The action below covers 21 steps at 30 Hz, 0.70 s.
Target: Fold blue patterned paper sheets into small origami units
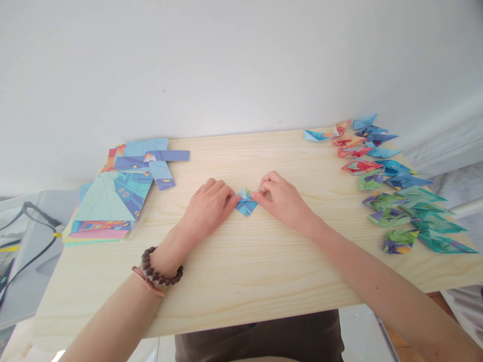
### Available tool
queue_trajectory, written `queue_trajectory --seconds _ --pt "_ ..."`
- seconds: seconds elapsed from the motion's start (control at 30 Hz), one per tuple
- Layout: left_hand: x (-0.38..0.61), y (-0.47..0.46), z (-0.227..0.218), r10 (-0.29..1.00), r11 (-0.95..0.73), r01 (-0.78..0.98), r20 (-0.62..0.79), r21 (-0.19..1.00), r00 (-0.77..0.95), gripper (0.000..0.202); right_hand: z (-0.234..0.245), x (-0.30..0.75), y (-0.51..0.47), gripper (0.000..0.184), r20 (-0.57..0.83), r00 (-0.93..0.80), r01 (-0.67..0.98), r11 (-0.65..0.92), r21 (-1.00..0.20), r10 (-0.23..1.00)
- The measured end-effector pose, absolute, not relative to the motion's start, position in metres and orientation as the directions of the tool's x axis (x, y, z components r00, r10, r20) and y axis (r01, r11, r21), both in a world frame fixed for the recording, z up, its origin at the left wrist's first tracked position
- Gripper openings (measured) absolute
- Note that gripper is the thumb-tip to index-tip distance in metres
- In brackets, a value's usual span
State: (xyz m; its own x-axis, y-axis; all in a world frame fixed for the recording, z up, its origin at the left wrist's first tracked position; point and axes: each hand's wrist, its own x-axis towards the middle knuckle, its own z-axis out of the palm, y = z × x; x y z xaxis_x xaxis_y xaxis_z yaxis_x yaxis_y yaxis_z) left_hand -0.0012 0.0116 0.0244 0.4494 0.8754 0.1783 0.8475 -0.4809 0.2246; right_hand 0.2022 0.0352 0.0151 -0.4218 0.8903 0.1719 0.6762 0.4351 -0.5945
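Note:
Between my two hands, near the middle of the wooden table [226, 266], a small folded origami paper [247, 205] forms a blue diamond with yellow and red patches. My left hand [211, 203] pinches its left corner between thumb and curled fingers. At the right corner, my right hand [282, 198] grips the paper with thumb and forefinger. A dark beaded bracelet [153, 271] and a thin copper-coloured band [145, 281] circle my left wrist. The fingertips cover both side corners of the paper.
A stack of patterned origami sheets [109, 201] lies at the left, with a blue paper strip [177, 156] on it. Several folded paper boats [392, 208] stand in rows along the right side. A white wall [226, 65] rises behind the table. Black cables [41, 216] hang at far left.

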Motion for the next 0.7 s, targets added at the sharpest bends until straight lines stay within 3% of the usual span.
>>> queue_trajectory --seconds 0.3,0.7 --pt "-0.0027 0.0120 0.0231 0.850 -0.522 0.828 0.201 0.204 0.486 0.026 0.0116 0.1997 0.0304 0.023 0.264 -0.392 0.644 0.468 -0.606 0.881" --pt "-0.0015 0.0118 0.0295 0.849 -0.524 0.842 0.165 0.131 0.502 0.023 0.0132 0.1968 0.0362 0.024 0.166 -0.401 0.670 0.412 -0.617 0.901"
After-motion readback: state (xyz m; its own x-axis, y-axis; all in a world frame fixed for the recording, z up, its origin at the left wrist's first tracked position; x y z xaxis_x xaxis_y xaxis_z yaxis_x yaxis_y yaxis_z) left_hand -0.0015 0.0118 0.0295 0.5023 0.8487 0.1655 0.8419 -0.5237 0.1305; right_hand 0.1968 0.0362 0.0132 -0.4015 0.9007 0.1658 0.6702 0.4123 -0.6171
